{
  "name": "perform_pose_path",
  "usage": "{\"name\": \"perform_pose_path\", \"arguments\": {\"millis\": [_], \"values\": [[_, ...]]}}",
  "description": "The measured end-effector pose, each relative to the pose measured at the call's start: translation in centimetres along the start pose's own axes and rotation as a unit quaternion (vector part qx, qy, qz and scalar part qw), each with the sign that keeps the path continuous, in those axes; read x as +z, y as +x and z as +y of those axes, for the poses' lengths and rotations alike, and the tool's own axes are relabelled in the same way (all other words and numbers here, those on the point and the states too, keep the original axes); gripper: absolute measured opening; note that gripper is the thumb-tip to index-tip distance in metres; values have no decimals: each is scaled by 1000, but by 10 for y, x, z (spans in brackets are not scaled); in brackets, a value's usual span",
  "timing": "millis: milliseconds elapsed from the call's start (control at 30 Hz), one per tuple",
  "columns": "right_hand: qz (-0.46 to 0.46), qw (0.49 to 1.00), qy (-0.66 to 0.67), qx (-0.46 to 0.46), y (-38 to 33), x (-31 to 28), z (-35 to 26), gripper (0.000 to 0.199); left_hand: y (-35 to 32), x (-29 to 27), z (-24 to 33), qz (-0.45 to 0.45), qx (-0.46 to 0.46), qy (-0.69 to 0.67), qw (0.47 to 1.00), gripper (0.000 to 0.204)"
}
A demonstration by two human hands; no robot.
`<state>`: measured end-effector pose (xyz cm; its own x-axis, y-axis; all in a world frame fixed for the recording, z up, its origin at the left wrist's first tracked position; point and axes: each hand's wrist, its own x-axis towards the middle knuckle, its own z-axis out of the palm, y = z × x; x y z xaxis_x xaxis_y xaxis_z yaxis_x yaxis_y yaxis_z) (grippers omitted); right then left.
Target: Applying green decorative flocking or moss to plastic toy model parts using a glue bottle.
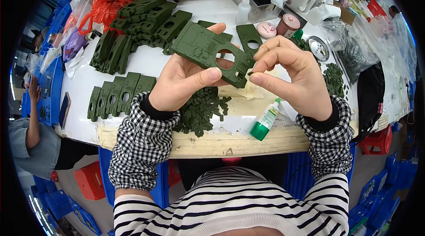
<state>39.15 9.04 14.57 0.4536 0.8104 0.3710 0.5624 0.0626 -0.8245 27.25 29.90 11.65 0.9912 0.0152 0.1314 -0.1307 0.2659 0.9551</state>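
Note:
My left hand (181, 81) holds a dark green plastic model tank hull top (195, 48) with a round hole, tilted above the table. Its thumb presses on the near edge while the other fingers go beneath. At the hull's right end, my right hand (299, 74) pinches a tiny dark piece (250, 73) between thumb and forefinger; its exact shape is too small to tell. Below lies a heap of small green plastic parts (199, 114). A glue bottle with a green base (264, 121) rests on its side near the table's front edge. Another hull top (248, 39) lies behind my hands.
More hull tops (146, 19) are stacked at the back left, with a row of them (117, 94) nearer me. Small green parts (334, 79) are scattered right, by a round metal dish (318, 48). A white dropper bottle (243, 10) stands behind. Another person's arm (33, 112) shows far left.

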Motion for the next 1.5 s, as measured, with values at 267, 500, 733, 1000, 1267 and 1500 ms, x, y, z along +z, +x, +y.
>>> {"name": "perform_pose_path", "arguments": {"millis": [267, 500, 733, 1000, 1267, 1500], "values": [[-17, 999, -32, -1, -3, 5, -6, 8, -2, -3, -1, -32, -32, -47, 998, 75], [-21, 1000, -16, 9, -4, 8, -2, 10, -2, -2, 1, -32, -36, -36, 998, 75], [-32, 999, -9, 20, -4, 9, -2, 10, -2, -1, 1, -35, -35, -41, 998, 75], [-20, 1000, -23, 3, -4, 10, 3, 13, -2, -1, -1, -38, -34, -45, 998, 75], [-23, 999, -33, -4, -6, 10, 4, 12, -2, 1, 0, -44, -39, -17, 998, 79], [-23, 999, -37, -6, -6, 11, 6, 14, -2, 1, 0, -49, -46, -18, 998, 76]]}}
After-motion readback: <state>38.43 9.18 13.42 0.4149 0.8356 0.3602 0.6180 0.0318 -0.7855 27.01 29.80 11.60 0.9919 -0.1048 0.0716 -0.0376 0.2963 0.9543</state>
